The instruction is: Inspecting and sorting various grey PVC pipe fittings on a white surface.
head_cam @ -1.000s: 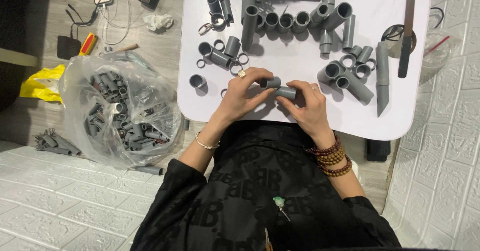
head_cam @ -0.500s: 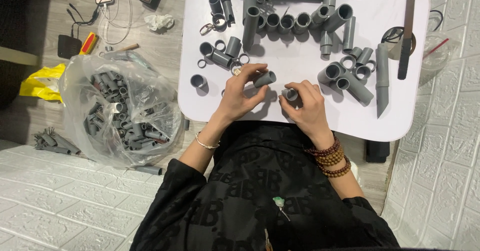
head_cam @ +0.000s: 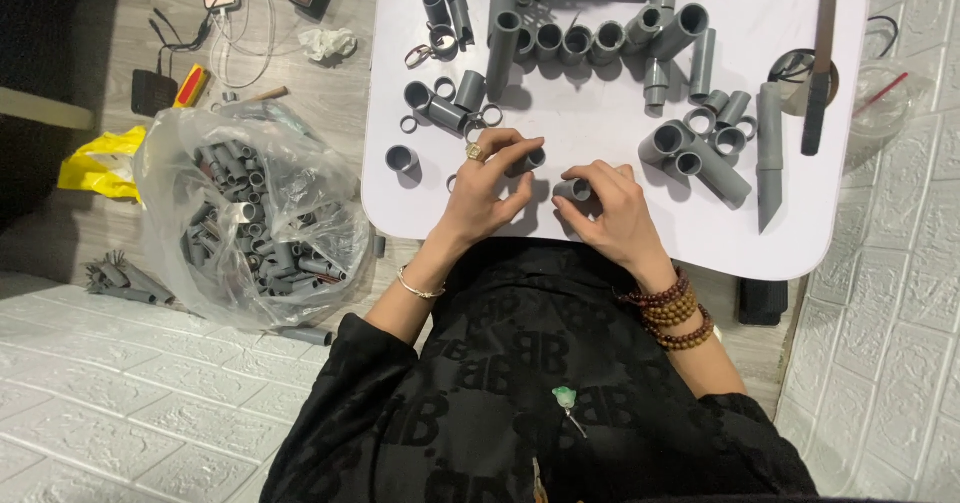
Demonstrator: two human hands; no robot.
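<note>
The left hand (head_cam: 490, 188) pinches a short grey pipe piece (head_cam: 530, 159) between thumb and fingertips, and the right hand (head_cam: 610, 213) closes its fingers round a second short grey piece (head_cam: 577, 190), open end turned upward; both are held just above the near edge of the white table (head_cam: 600, 123), close to the person's body, apparently so the ends can be seen and worked from above. The two pieces sit apart, with bare tabletop showing between them. A second ago the hands met over one joined length of pipe at the same spot; half a second ago they had begun to part, and now each hand holds its own piece, the left one carried slightly further up the table. Further back on the table lie rows of grey pipe fittings (head_cam: 590, 38) with their open ends up, easy to pick from, and a long grey pipe (head_cam: 768, 153) at the right. On the floor to the left sits a clear plastic bag (head_cam: 250, 228) full of similar grey pieces.
</note>
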